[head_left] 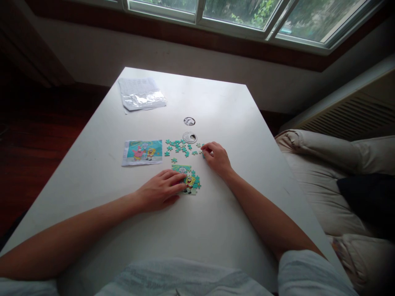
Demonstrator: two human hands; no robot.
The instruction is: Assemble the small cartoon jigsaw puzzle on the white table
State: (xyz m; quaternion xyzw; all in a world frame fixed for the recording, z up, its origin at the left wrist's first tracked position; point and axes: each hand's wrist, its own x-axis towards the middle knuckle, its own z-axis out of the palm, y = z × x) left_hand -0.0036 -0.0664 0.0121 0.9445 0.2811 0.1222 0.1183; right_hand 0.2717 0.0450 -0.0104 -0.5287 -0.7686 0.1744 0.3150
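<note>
My left hand lies flat, fingers stretched out, over the left part of a joined patch of jigsaw puzzle. A yellow cartoon figure and green-blue background show on the patch; the rest is under my fingers. Further right, my right hand is closed in a pinch on a small puzzle piece, mostly hidden by the fingertips. Loose green puzzle pieces are scattered just beyond the patch, several of them close to my right fingertips. Left of them lies a picture card with cartoon figures.
Everything lies on a white table. A clear plastic sleeve with papers is at the far left corner. Two round cable-hole fittings sit mid-table. A cream sofa stands along the right, and a window is beyond the far edge.
</note>
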